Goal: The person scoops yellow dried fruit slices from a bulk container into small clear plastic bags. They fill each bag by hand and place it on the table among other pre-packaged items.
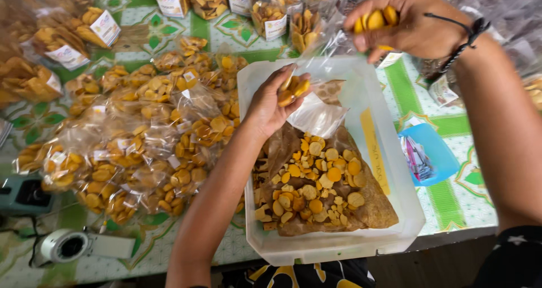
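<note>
My left hand hovers over the white plastic tub, fingers closed on a few round yellow chips and the edge of a clear plastic bag. My right hand, with a black cord at the wrist, is raised above the tub's far edge and pinches several yellow chips. Loose round chips lie on brown paper inside the tub.
A heap of filled clear chip bags lies left of the tub. More labelled bags line the far side. A blue tray sits to the right. A tape roll and a dark device rest near left.
</note>
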### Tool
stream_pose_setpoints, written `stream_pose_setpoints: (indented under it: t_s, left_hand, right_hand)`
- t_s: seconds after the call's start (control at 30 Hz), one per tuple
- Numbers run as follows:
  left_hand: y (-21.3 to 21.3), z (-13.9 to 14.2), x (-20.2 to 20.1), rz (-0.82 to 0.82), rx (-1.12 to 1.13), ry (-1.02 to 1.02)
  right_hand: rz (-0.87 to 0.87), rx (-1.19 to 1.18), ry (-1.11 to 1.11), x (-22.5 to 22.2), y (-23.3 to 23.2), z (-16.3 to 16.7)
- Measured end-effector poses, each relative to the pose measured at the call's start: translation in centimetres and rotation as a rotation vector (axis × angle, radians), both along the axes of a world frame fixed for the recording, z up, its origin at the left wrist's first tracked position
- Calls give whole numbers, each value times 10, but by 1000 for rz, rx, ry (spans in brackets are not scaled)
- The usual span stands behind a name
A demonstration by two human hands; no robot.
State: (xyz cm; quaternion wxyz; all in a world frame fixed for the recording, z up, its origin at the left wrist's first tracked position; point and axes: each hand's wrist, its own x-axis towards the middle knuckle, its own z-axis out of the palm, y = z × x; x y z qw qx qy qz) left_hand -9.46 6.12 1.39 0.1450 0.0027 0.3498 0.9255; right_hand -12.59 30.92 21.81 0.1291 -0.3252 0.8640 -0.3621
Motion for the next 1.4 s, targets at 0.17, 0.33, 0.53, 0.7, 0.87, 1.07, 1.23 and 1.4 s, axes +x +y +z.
stream_pose_setpoints:
  t_s: [0.17,0.33,0.53,0.7,0.87,1.07,1.23,1.4]
  left_hand:
    - [1,-3,0,-50,-51,37]
    - [2,8,6,-25,41,67]
    - [3,27,18,304,-104,265]
    - [3,28,22,364,-179,357]
    - [4,13,7,231,-202,163]
    - [1,0,4,-11,42,43]
    - [0,9,9,38,68,146]
    - [6,7,6,56,145,149]
  right_hand:
    - [100,349,-61,1,-18,12]
    - [133,109,-339,-14,-18,18]
    - [103,235,-328,-38,-1,12]
    - [245,50,-565,-48,6,-5]
    - [-55,21,-578,-40,0,-15]
    - [-57,116,-494,-25,-15,-2]
    - [21,29,-571,-30,-16,6]
    - [78,280,-342,-36,-7,6]
